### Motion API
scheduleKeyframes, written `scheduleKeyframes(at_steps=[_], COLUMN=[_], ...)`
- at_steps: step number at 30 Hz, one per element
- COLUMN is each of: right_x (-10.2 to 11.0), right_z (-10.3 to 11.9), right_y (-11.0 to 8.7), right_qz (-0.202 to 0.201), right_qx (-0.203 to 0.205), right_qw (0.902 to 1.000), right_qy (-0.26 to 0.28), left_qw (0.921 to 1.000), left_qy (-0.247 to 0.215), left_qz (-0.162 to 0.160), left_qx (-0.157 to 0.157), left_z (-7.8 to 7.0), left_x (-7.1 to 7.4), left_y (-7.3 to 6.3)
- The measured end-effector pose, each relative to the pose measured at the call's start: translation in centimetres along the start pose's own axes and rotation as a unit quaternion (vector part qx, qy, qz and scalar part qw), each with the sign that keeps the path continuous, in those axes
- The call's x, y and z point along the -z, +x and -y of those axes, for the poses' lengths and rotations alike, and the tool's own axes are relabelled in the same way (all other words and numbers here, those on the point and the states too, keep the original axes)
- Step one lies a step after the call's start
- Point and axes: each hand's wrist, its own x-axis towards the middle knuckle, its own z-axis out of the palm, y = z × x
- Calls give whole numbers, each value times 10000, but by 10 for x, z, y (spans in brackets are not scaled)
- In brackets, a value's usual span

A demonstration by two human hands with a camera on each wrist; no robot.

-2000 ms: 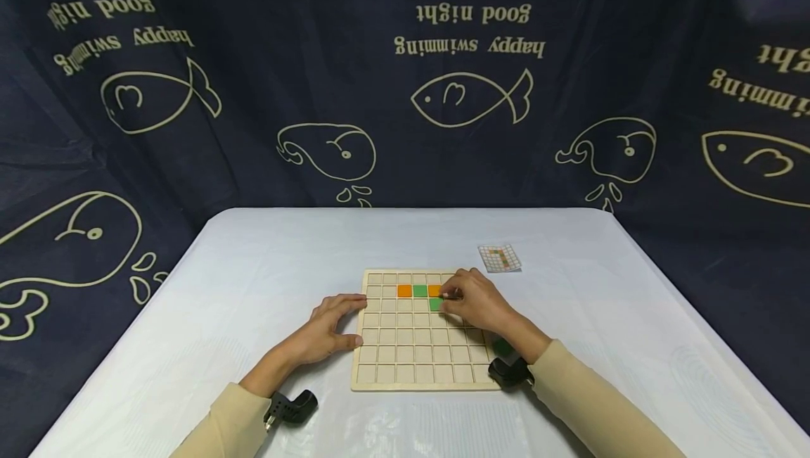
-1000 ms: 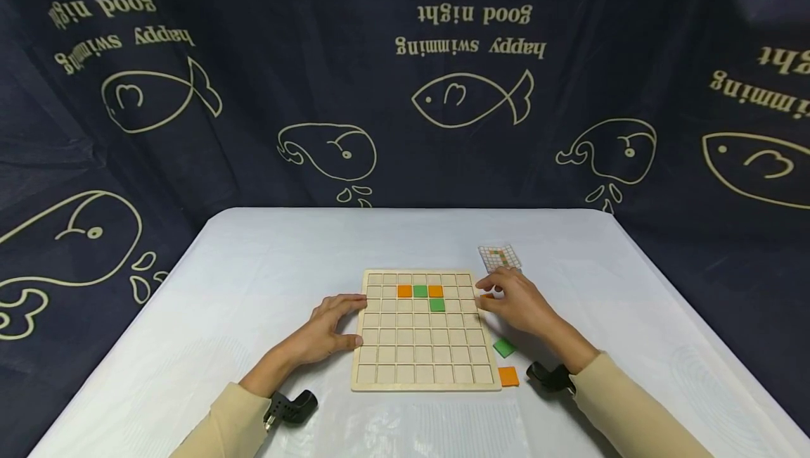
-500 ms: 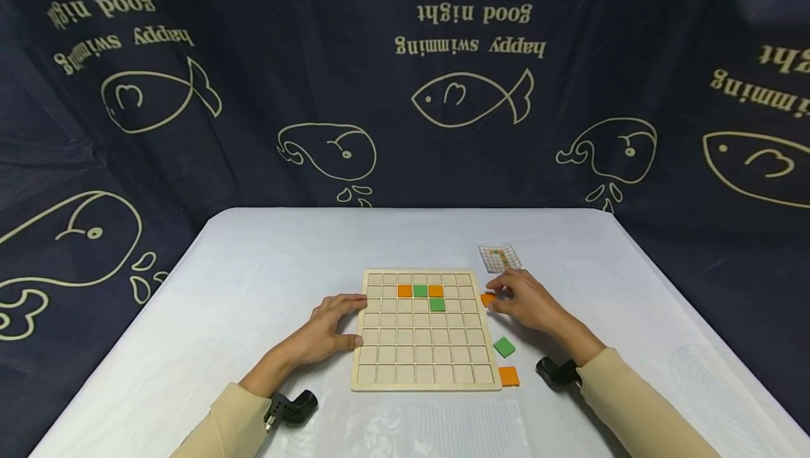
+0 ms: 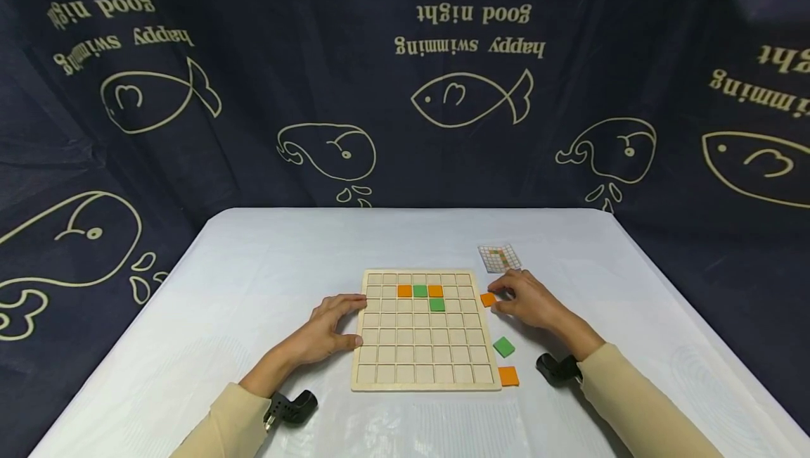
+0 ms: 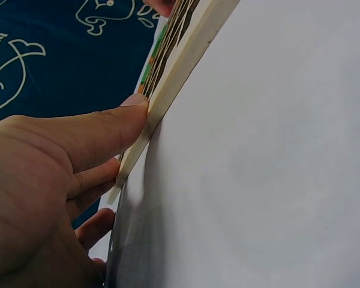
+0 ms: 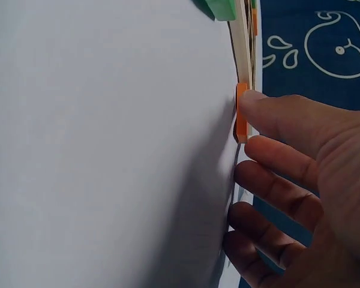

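In the head view, a wooden grid board [image 4: 405, 337] lies on the table, with a row of orange, green and orange tiles and a green tile [image 4: 437, 304] below its right end. My left hand [image 4: 325, 329] rests against the board's left edge; in the left wrist view its thumb [image 5: 117, 129] touches the rim. At the board's upper right, my right hand [image 4: 528, 297] is at a loose orange tile [image 4: 487, 300]. The right thumb [image 6: 282, 114] and index finger lie close to that tile's edge, not clearly gripping it; exact contact is hard to tell.
A loose green tile [image 4: 504, 347] and another orange tile [image 4: 509, 376] lie along the board's right side. A small pattern card [image 4: 500, 259] lies behind the right hand. Past the white table [image 4: 316, 240] hangs a dark blue curtain [image 4: 405, 162] with whale drawings.
My right hand has left the green tile on the board and moved right to the loose orange tile. It then shifted slightly further right, uncovering that tile. The left hand stays still.
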Motion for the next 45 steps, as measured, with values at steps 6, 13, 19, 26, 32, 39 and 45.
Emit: scheduleKeyframes(at_steps=[6,13,19,26,32,39,45], right_x=[-2,-2,-3,-3,-3,-3,-1], right_z=[-2,-2,-4,-5,-6,-7,-6], right_y=[2,1,0,-3,-4,-5,-8], right_qz=[21,-37,-87,-131,-160,-215,-347], right_qx=[49,96,160,143,115,83,237], right_qw=[9999,9998,9998,9998,9998,9997,9989], right_qy=[-153,-176,-121,-94,-78,64,224], left_qw=[10000,10000,10000,10000,10000,10000,10000], left_qy=[17,29,15,31,16,8,29], left_qz=[-10,-25,-28,-30,-27,-20,-14], left_qx=[31,-11,-5,36,66,47,15], left_z=[0,0,-1,-1,-1,-1,-1], left_x=[0,0,0,0,-1,0,0], left_y=[0,0,0,0,-1,-1,-1])
